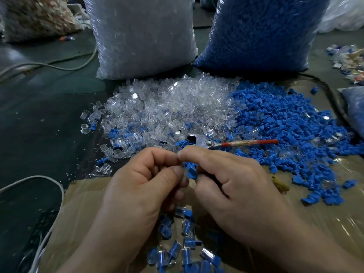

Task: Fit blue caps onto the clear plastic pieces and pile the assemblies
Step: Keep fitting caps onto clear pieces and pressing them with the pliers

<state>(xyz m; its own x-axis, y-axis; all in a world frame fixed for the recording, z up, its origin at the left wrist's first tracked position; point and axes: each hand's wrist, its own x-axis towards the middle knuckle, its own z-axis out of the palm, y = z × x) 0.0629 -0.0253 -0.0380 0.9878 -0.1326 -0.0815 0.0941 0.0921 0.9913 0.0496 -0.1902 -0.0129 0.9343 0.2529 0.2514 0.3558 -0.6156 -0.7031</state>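
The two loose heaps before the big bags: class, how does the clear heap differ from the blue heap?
The clear heap is see-through pieces; the blue heap is solid blue caps. The clear heap lies left, before the pale bag; the blue heap right, before the blue bag. The blue heap spreads onto the cardboard, nearer than the clear heap. Both are loose and mingle where they meet.

Left hand (141, 186) and right hand (234, 186) both curled up, index tips touching just above the blue cap (192, 171). Right pinches it, left's grip is hidden tbh.
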